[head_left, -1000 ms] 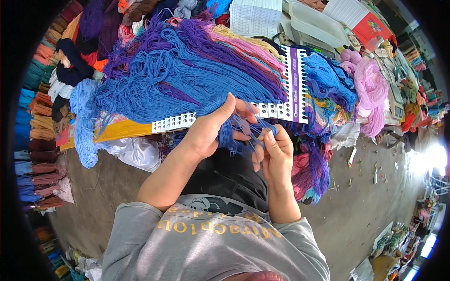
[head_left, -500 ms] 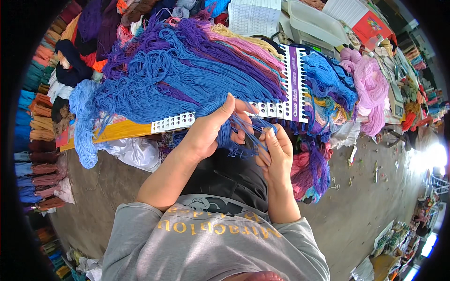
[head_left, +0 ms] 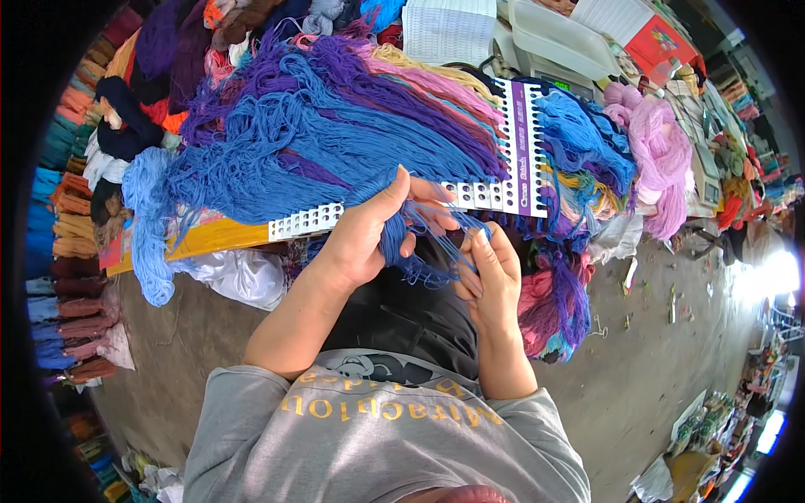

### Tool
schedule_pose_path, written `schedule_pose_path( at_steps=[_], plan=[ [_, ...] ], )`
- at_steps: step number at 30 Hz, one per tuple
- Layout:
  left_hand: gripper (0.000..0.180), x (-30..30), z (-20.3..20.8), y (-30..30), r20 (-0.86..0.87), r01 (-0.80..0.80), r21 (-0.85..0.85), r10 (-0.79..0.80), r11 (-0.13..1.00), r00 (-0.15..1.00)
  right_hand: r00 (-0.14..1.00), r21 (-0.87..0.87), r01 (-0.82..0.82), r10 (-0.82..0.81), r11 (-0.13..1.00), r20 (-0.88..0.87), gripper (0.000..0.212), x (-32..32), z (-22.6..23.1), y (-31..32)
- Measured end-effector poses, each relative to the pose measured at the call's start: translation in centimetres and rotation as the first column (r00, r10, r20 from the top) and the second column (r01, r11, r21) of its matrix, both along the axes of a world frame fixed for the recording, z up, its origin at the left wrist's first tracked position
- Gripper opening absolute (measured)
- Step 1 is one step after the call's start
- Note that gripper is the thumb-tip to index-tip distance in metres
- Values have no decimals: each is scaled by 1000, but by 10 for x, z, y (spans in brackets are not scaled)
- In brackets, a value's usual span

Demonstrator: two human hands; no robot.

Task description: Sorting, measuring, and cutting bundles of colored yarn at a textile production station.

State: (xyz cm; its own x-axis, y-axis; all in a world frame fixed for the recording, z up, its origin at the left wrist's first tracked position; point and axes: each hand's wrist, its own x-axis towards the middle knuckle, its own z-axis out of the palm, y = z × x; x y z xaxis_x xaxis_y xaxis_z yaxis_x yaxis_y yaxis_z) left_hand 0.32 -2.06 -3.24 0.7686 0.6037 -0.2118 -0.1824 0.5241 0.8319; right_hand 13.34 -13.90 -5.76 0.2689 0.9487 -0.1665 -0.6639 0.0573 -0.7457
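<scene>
A bundle of blue embroidery thread [head_left: 392, 241] is wrapped in my left hand [head_left: 365, 239], whose thumb points up and whose fingers reach toward the right. Several loose strands stretch from it to my right hand [head_left: 490, 267], pinched between thumb and fingers. Just beyond both hands, long blue threads [head_left: 335, 138] spread over the table beside purple, pink and cream ones. Their right ends meet a white punched thread card [head_left: 526, 151] with a purple stripe. A white perforated strip [head_left: 309, 223] runs along the table's near edge, partly hidden by my left hand.
A light blue skein [head_left: 151, 226] hangs off the table's left end. Pink skeins [head_left: 658, 151] lie at the right, near a scale with a clear plastic tray [head_left: 560, 42]. Below the edge hang red and purple threads [head_left: 553, 306]. A white plastic bag [head_left: 243, 275] bulges under the table.
My left hand has shifted slightly left and its fingers have moved a little among the strands. The right hand keeps its pinch in nearly the same place.
</scene>
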Motion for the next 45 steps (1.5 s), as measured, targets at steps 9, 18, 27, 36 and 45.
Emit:
schedule_pose_path(
  at_steps=[9,18,27,36,45],
  plan=[
    [53,-1,-1,2,40,33,-108,-29,994,999,967,-72,-239,231,968,-103,25,4,2,-1],
    [67,-9,0,4,80,248,-42,-244,968,966,954,226,98,-28,969,-298,31,27,-8,0],
    [55,5,-3,-10,124,100,75,-109,992,986,923,22,153,-151,988,355,13,-2,-11,10],
    [50,6,-9,-15,103,167,-20,-164,986,981,945,90,87,-110,992,308,12,-14,-12,13],
    [51,1,-7,-5,9,-13,124,12,992,1000,963,192,-184,215,964,-159,13,6,-9,3]
  ],
)
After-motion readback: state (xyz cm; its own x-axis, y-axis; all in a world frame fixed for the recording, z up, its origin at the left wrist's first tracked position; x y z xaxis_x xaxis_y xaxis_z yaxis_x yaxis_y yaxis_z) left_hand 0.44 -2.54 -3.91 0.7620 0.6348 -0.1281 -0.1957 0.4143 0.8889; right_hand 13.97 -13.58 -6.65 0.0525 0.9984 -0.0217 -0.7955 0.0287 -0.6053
